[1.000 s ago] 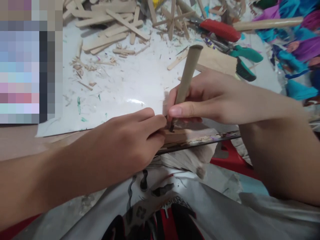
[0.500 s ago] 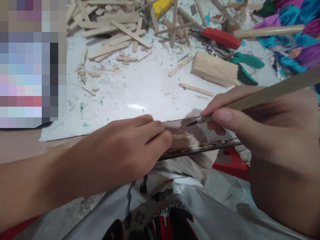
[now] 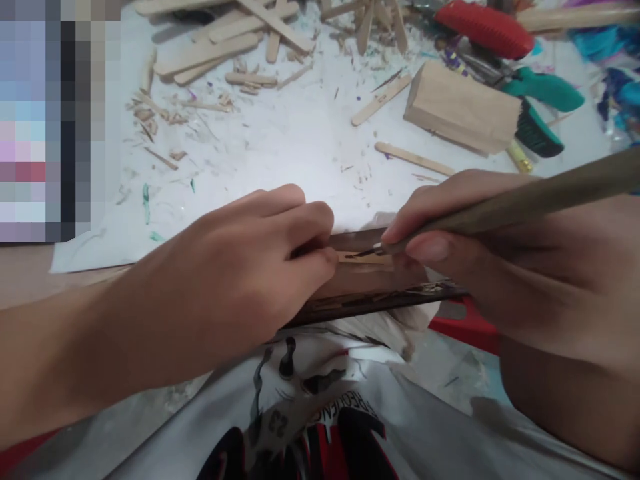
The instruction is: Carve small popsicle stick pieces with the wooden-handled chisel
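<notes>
My right hand (image 3: 480, 247) is closed round a wooden-handled carving tool (image 3: 530, 190), its thin dark tip pointing left. The tip touches or hovers just over a small wooden stick (image 3: 373, 258) near the table's front edge. My left hand (image 3: 255, 260) has its fingers bent and pressed together, pinching the left end of that stick against the brown surface (image 3: 350, 283). The stick's left end is hidden under the fingers. Wood shavings lie along the dark edge below.
Beyond my hands, a white sheet (image 3: 280, 153) bears shavings and loose craft sticks (image 3: 210, 57). At the back right are a wooden block (image 3: 463, 107), teal-handled pliers (image 3: 545, 90) and a red cutter (image 3: 485, 28). A pixelated area covers the upper left.
The tool tip has moved left and down onto the stick, closer to my left fingers. The view has shifted, so the objects on the table appear higher.
</notes>
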The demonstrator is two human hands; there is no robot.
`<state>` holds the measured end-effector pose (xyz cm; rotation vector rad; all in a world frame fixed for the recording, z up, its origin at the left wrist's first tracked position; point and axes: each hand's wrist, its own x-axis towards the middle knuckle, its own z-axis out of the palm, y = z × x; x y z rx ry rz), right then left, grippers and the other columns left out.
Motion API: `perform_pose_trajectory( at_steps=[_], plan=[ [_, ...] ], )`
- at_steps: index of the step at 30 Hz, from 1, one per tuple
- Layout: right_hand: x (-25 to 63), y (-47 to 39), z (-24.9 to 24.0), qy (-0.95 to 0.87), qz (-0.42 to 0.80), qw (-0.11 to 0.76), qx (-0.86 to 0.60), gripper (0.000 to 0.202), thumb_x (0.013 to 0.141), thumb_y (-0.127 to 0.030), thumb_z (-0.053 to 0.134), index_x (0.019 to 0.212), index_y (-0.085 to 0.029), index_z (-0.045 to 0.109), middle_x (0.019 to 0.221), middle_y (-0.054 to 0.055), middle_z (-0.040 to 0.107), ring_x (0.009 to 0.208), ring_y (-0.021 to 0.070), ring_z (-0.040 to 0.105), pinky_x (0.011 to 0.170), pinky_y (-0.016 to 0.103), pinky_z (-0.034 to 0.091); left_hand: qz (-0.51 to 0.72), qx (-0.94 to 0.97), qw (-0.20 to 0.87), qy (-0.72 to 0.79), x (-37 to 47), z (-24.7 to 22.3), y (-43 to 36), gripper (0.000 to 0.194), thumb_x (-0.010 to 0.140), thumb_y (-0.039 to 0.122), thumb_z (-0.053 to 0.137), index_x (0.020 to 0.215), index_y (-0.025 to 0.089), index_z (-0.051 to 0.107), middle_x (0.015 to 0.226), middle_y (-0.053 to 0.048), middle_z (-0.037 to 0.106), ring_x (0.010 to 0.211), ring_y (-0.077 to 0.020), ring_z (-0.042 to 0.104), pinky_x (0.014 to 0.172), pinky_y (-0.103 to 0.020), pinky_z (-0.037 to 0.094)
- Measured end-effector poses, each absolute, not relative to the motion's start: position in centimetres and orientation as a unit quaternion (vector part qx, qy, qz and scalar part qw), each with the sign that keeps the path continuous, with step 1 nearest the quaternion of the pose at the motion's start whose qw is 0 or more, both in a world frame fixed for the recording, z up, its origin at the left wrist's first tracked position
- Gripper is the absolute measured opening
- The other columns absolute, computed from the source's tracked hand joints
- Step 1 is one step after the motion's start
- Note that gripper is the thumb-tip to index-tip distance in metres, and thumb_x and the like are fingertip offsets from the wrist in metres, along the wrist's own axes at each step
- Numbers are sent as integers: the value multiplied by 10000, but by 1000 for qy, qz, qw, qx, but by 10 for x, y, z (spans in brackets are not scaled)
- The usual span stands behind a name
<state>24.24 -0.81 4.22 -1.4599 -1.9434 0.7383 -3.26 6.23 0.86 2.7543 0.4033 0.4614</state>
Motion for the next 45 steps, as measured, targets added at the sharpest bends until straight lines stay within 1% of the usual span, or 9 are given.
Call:
perform_pose_trajectory(
  at_steps=[5,10,15,19,28,31,34,40,45],
  plan=[
    [238,-2,42,-752,276,246,-546,153,1135,-384,709,1002,-321,752,920,-57,784,743,156,703,696,352,528,145,972,139,125,-35,6,65,421,1234,150,377,1131,193,783,1174,-45,734,1092,-226,669,918,-344,618],
    [237,1,42,-769,292,242,-516,164,1147,-362,698,996,-299,702,926,-64,771,762,126,684,702,327,512,129,972,148,125,-35,7,64,506,1236,139,298,1143,179,793,1135,-27,697,1121,-209,653,987,-332,621],
    [240,-2,46,-755,283,243,-540,128,1128,-382,722,1007,-340,720,949,-65,785,762,156,697,732,352,544,155,967,152,136,-33,4,62,415,1196,101,426,994,199,775,1103,-44,706,1111,-228,665,912,-342,613],
    [237,-3,45,-745,309,229,-545,129,1116,-394,720,1005,-331,728,906,-45,762,738,171,691,659,359,524,148,964,170,138,-33,2,61,391,1186,81,445,978,208,751,1128,-33,692,1133,-217,659,944,-343,613],
    [248,-5,47,-761,324,219,-518,128,1138,-398,704,1057,-310,748,896,-55,773,743,115,710,565,293,493,188,949,218,132,-32,3,63,375,1146,63,488,878,192,717,1042,-57,661,1033,-222,663,881,-349,620],
    [248,-5,45,-754,323,244,-518,90,1124,-367,726,1056,-311,745,914,-58,787,761,117,727,583,275,516,193,954,190,128,-30,3,63,353,1123,46,520,886,167,751,1018,-73,674,1028,-239,665,864,-363,618],
    [245,-5,43,-757,335,241,-507,79,1124,-356,723,1067,-304,739,910,-52,801,739,120,744,573,263,542,202,957,170,123,-30,2,63,344,1117,36,526,917,162,776,1013,-69,698,1027,-239,673,866,-359,617],
    [244,-6,45,-764,314,241,-510,54,1132,-323,702,1089,-317,735,918,-54,792,732,115,733,574,259,533,209,953,179,124,-32,1,61,409,1117,37,498,831,191,747,1021,-56,723,1033,-225,696,886,-344,635],
    [242,-5,46,-763,321,248,-503,38,1114,-322,727,1078,-321,737,917,-55,811,765,137,767,586,272,555,200,956,172,126,-30,2,62,341,1116,53,511,955,164,789,1028,-73,712,1033,-244,688,881,-368,643]
  ],
)
